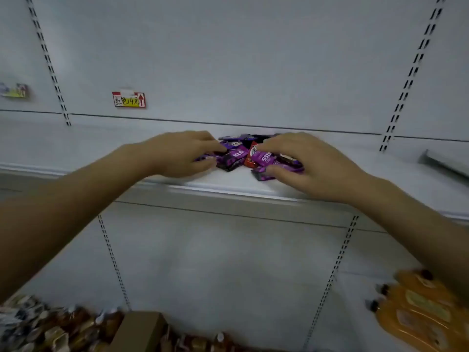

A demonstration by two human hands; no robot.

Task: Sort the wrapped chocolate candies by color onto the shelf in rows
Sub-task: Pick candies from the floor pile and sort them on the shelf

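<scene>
A heap of wrapped candies (234,154), mostly purple with one red piece (250,158) in the middle, lies on the white shelf (228,185). My left hand (177,154) rests at the heap's left side, fingers curled over purple wrappers. At the right side, my right hand (312,161) pinches a purple candy (265,156) between thumb and fingers. Part of the pile is hidden under both hands.
A red and yellow price tag (129,99) hangs on the back panel. A metal divider (444,162) lies at the shelf's right. Below sit a cardboard box (138,331), packaged snacks (38,326) at left and orange bottles (418,308) at right.
</scene>
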